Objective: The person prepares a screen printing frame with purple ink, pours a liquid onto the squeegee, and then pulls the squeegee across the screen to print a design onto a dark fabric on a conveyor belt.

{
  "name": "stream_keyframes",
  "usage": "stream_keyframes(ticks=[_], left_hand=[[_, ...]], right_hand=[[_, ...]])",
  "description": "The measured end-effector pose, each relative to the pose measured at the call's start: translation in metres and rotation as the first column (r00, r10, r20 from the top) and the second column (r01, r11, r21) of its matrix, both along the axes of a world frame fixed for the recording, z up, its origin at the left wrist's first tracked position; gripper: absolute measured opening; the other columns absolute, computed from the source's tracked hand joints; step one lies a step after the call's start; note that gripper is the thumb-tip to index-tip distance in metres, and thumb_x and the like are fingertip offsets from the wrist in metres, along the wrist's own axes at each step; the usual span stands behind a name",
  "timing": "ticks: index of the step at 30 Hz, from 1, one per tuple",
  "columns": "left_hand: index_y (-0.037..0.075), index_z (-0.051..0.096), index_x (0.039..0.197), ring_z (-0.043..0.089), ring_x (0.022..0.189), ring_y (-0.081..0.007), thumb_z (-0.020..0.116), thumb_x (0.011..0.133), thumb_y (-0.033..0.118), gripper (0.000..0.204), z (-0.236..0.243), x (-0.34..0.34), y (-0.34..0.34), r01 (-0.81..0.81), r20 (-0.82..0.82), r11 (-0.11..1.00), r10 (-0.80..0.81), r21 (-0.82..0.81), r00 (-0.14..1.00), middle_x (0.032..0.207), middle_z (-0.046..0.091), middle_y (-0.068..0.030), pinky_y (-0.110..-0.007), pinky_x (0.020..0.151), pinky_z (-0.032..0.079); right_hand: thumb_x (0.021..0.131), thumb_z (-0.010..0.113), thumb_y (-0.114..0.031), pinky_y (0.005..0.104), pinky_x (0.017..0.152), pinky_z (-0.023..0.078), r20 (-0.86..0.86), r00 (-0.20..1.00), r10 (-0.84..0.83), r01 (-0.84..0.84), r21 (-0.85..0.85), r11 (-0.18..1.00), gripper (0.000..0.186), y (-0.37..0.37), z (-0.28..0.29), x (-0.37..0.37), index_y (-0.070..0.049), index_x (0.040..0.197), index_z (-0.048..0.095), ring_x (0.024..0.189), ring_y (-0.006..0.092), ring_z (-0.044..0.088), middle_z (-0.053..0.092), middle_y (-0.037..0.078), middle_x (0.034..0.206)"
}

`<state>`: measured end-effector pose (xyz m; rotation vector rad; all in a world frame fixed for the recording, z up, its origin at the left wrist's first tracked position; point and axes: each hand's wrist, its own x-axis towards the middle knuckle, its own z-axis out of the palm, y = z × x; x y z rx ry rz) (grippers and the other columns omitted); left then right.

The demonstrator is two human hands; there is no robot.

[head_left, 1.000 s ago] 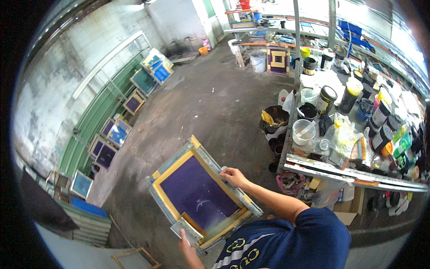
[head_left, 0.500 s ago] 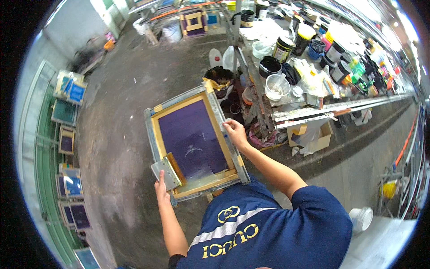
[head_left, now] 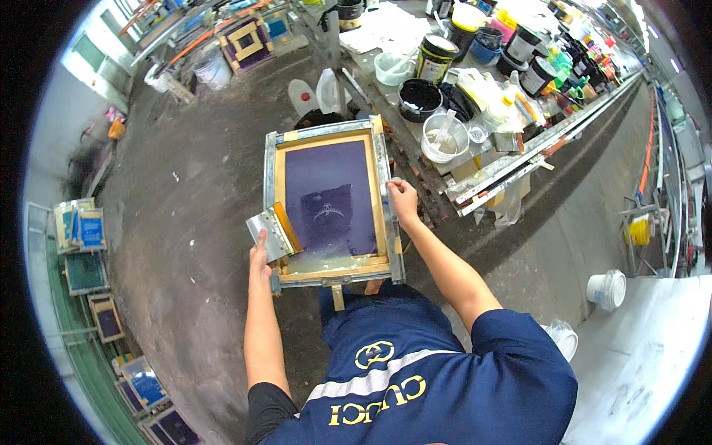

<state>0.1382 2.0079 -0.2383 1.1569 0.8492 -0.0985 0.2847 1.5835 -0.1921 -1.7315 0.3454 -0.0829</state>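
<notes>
A screen printing frame [head_left: 272, 167] is in front of me, its far edge tilted slightly left. Yellowish tape lines the inside of its grey rim, around dark purple mesh [head_left: 315, 167] with a small pale curved design. My left hand [head_left: 259, 256] is closed around a squeegee [head_left: 271, 236] with a metal holder and an amber blade, which overlaps the frame's left rim near its lower corner. Whether those fingers also bear on the frame is hidden. At the right rim, my right hand [head_left: 403, 200] is closed with bent fingers on the frame's edge.
To the far right, a cluttered bench [head_left: 475, 167] carries ink tubs, a white bucket [head_left: 445, 139], bottles and rags. Plastic jugs [head_left: 302, 96] stand beyond the frame. Several screens [head_left: 85, 272] lean along the left wall. White buckets [head_left: 607, 289] are at right.
The view has turned to the right, so bench and wall sit further left. The frame now stands straighter in view, with both hands still at its sides and the squeegee still in my left hand.
</notes>
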Motion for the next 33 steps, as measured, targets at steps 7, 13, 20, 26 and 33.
stream_keyframes(ticks=[7,13,20,26,33], left_hand=[[-0.002,0.06,0.139,0.067,0.12,-0.0275,0.077,0.091,0.056,0.077,0.002,0.082,0.046,0.115,-0.022,0.993,-0.114,0.019,0.993,0.132,0.069,-0.0144,-0.043,0.103,0.051],[-0.002,0.06,0.139,0.067,0.121,-0.0267,0.076,0.092,0.056,0.076,-0.008,0.144,0.086,0.198,-0.011,0.979,-0.199,-0.052,0.98,0.133,0.068,-0.0139,-0.042,0.104,0.05],[-0.002,0.056,0.143,0.065,0.125,-0.028,0.077,0.089,0.06,0.085,-0.024,0.244,0.115,0.358,0.025,0.928,-0.357,-0.101,0.934,0.137,0.066,-0.0149,-0.044,0.107,0.049],[0.001,0.056,0.145,0.064,0.127,-0.0284,0.076,0.09,0.061,0.084,-0.055,0.29,0.112,0.416,0.092,0.876,-0.406,-0.245,0.909,0.14,0.065,-0.013,-0.045,0.109,0.048],[0.001,0.056,0.145,0.066,0.125,-0.0295,0.074,0.095,0.055,0.076,-0.064,0.298,0.114,0.361,0.087,0.886,-0.351,-0.292,0.932,0.139,0.066,-0.0123,-0.046,0.109,0.049]], right_hand=[[0.096,0.073,-0.019,0.0288,0.075,0.051,-0.039,0.997,-0.06,0.06,0.017,0.998,0.018,0.029,-0.03,0.026,-0.002,0.101,0.077,0.079,0.0092,0.064,0.073,0.002,0.085],[0.099,0.07,-0.016,0.0264,0.078,0.049,-0.075,0.987,-0.142,0.143,0.001,0.99,0.016,0.063,-0.039,0.041,-0.003,0.106,0.077,0.083,0.0084,0.062,0.073,0.0,0.092],[0.094,0.073,-0.022,0.0339,0.092,0.052,-0.065,0.981,-0.183,0.172,-0.143,0.975,0.021,0.076,-0.035,0.084,-0.005,0.106,0.076,0.1,0.0194,0.07,0.077,0.009,0.104],[0.093,0.075,-0.026,0.0383,0.093,0.055,-0.004,1.0,0.005,-0.007,-0.683,0.73,0.024,0.069,0.027,0.054,-0.005,0.106,0.076,0.107,0.0265,0.071,0.075,0.015,0.113],[0.105,0.066,-0.018,0.0273,0.076,0.053,0.531,0.788,-0.313,0.554,-0.388,0.736,0.015,-0.092,0.151,0.039,-0.003,0.105,0.068,0.082,0.0107,0.066,0.072,0.003,0.09]])
